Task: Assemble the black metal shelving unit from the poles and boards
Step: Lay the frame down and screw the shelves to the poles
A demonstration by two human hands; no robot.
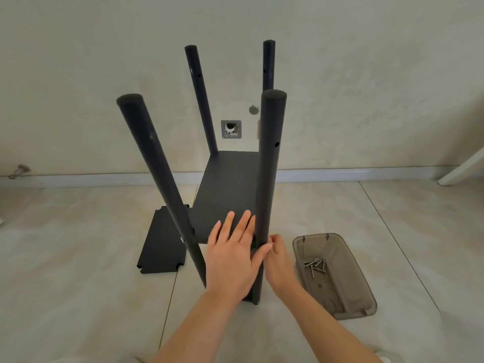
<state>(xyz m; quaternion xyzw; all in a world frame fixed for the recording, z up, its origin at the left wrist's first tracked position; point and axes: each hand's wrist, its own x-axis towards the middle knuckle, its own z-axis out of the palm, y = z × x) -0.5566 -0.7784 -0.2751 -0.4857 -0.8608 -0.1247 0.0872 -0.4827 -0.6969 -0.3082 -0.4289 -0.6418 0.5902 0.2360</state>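
Observation:
The black shelving unit stands on the tiled floor with a black board (227,189) fixed between several upright black poles. My left hand (233,255) lies flat on the board's near edge, fingers straight, thumb against the near right pole (268,166). My right hand (279,255) is on the right side of that pole at board height, fingertips pinching something small against it; what it is I cannot tell. The near left pole (157,163) leans left, with a screw head showing at board height. A spare black board (163,242) lies flat on the floor to the left.
A smoky transparent plastic tray (340,292) holding several screws (314,265) sits on the floor to the right of the unit. The wall and white skirting are just behind the unit. A white frame leg shows at the far right.

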